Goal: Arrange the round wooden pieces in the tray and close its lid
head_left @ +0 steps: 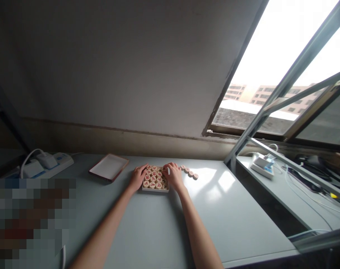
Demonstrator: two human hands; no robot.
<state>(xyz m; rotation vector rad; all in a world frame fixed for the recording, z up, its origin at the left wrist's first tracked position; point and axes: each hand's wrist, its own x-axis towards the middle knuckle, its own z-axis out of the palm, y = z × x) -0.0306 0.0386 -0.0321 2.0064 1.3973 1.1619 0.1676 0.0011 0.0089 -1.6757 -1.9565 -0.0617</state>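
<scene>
A shallow white box (155, 190) on the table holds several rows of round wooden xiangqi pieces (152, 179) marked with red characters. My left hand (137, 178) lies along the box's left side, its fingers steadying that edge. Curled over the box's far right corner, my right hand (172, 173) has its fingertips pinched together around a xiangqi piece that they mostly hide. Just right of that hand, several loose xiangqi pieces (191, 174) form a slanting line on the table.
A box lid (109, 166) lies inside-up on the table (147, 231), left of the box. Power strips with plugs stand at the far left (58, 164) and right (262, 166). A metal frame post (244, 138) rises at the table's right edge, before the window.
</scene>
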